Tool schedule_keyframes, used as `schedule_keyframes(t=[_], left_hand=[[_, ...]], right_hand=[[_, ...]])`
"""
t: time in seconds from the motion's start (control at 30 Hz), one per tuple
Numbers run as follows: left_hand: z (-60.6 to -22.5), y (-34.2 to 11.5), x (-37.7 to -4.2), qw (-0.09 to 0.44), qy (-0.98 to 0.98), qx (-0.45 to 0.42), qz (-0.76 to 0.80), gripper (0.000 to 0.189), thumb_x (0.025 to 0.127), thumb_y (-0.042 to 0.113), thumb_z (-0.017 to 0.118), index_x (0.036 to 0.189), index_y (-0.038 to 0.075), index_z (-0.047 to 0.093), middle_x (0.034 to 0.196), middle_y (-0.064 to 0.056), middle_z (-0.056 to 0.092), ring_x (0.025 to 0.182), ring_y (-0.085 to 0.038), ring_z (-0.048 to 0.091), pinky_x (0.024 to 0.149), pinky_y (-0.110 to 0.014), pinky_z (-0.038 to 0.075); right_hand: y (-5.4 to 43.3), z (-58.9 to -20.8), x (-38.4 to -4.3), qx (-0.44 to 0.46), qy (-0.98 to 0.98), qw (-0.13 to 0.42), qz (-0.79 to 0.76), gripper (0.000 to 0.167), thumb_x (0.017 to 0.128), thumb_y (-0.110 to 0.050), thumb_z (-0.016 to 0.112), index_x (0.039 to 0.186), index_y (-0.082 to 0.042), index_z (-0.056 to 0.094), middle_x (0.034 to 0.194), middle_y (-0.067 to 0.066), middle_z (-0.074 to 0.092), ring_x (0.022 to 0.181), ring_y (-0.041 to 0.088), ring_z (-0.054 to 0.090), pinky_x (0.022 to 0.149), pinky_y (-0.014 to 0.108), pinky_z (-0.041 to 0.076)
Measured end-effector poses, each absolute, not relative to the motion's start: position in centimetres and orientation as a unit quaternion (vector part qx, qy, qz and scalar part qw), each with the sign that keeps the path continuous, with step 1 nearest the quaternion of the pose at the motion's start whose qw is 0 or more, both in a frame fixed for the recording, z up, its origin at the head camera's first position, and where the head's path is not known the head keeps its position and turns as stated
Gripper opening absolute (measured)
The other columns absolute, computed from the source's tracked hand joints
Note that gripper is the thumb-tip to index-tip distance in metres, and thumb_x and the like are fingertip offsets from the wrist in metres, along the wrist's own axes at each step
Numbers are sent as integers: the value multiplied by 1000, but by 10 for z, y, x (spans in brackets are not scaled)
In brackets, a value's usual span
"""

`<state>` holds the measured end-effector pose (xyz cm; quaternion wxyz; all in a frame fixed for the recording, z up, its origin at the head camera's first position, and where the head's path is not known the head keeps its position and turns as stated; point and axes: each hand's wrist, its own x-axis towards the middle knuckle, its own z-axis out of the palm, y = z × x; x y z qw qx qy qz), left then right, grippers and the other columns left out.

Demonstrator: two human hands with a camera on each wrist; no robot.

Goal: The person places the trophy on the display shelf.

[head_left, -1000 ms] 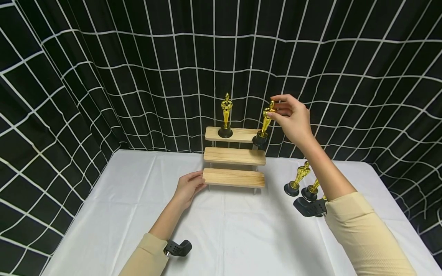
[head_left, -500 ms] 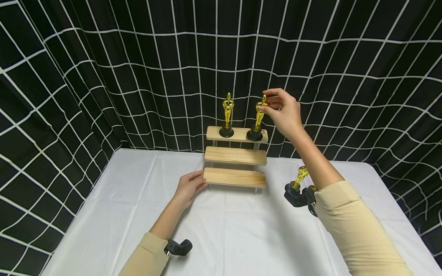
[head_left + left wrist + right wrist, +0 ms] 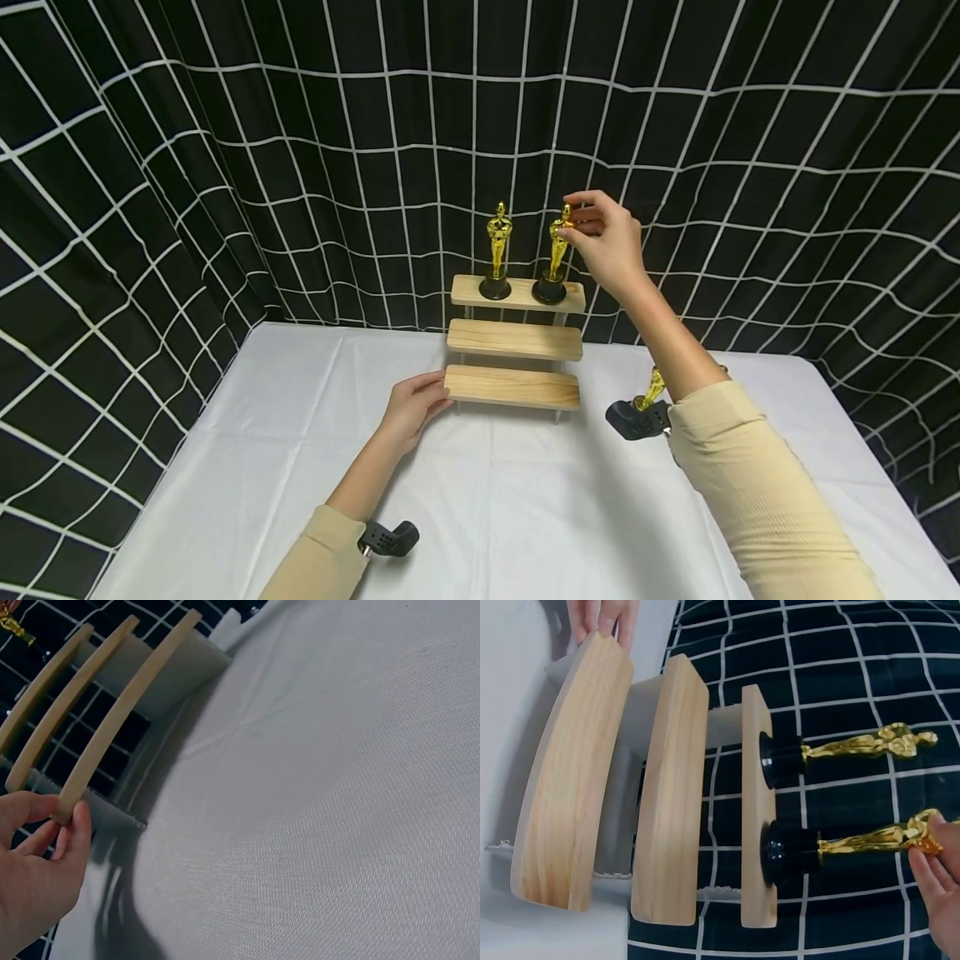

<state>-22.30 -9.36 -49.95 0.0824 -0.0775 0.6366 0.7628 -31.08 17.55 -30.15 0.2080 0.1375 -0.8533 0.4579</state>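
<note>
The right hand [image 3: 611, 250] pinches the upper body of a shiny gold, black-based statuette [image 3: 557, 257]; from this grip its long axis runs down, nearly upright, onto the right part of the pale wooden top shelf [image 3: 467, 288]; the left hand [image 3: 408, 410], farther away, holds the lowest wooden shelf [image 3: 512, 387].

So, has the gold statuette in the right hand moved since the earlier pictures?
Yes: against the top shelf, the held statuette has moved left, in from that shelf's right end and closer to the other statuette.
</note>
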Motion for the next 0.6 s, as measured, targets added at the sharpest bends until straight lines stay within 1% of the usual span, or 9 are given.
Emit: schedule_keyframes(t=[0.13, 0.2, 0.27, 0.37, 0.47, 0.6], left_hand=[[-499, -93, -223, 85, 638, -78, 762, 43, 102, -6, 58, 144, -15, 53, 142, -33, 57, 112, -23, 68, 103, -29, 63], [-499, -93, -222, 86, 637, -80, 762, 43, 102, -7, 58, 144, -14, 53, 142, -33, 57, 113, -24, 68, 103, -29, 63], [-499, -93, -223, 86, 635, -81, 763, 43, 102, -7, 58, 144, -14, 53, 142, -33, 57, 114, -25, 69, 103, -28, 63], [-500, -93, -223, 85, 634, -83, 764, 43, 102, -7, 58, 144, -14, 54, 142, -32, 57, 113, -24, 69, 101, -27, 63], [-500, -94, -223, 84, 633, -83, 765, 43, 102, -7, 59, 143, -14, 54, 142, -32, 58, 109, -21, 69, 100, -26, 64], [-501, -94, -224, 85, 633, -82, 765, 43, 102, -7, 59, 143, -14, 53, 142, -33, 57, 108, -20, 69, 101, -27, 64]], right_hand=[[174, -304, -314, 135, -855, 200, 458, 38, 99, 2, 71, 137, 1, 63, 126, 25, 71, 112, 37, 72, 95, 33, 64], [174, -306, -315, 134, -856, 197, 458, 38, 100, 2, 70, 137, 1, 63, 127, 25, 71, 113, 37, 72, 98, 42, 64], [174, -307, -316, 132, -857, 197, 458, 38, 100, 2, 70, 138, 0, 63, 128, 25, 71, 114, 38, 71, 100, 47, 64], [174, -308, -317, 128, -857, 199, 458, 39, 100, 2, 70, 138, 0, 62, 129, 25, 71, 115, 38, 71, 102, 51, 63], [174, -309, -317, 126, -858, 197, 458, 40, 100, 2, 70, 139, 0, 62, 131, 25, 70, 116, 38, 70, 104, 51, 62], [175, -309, -318, 125, -858, 186, 462, 44, 99, 3, 70, 143, -1, 60, 135, 25, 68, 120, 38, 69, 107, 50, 60]])
